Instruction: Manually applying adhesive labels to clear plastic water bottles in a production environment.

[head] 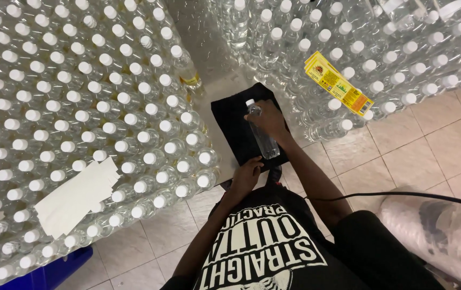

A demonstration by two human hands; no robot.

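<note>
Looking down from the head camera, the person is standing between two big fields of clear, white-capped plastic bottles, one mass point(80, 107) spreading over the left and another point(375, 48) filling the far right. On the floor between them a black cloth point(230, 121) is lying flat, and the work is going on over it.

The right hand point(268, 121) is closing around the upper part of a single clear bottle point(261, 134), holding it tilted with its white cap pointing to the far side and its base toward the near edge of the cloth. The left hand point(246, 177) is curling at the near edge of the cloth just below the bottle's base; whether it is gripping the cloth, a dark strap there or nothing at all I cannot tell.

As a judgement, only this one bottle is being handled, and hundreds are standing around it. The bottle in hand looks bare, and I cannot see any label on it. A stack of yellow printed labels point(338, 83) is resting on the caps of the right-hand bottles, and white backing sheets point(74, 196) are lying on the near left bottles, so the labelling seems far from finished.

The bottle itself is looking slim, transparent, filled with clear liquid, cap on.
</note>
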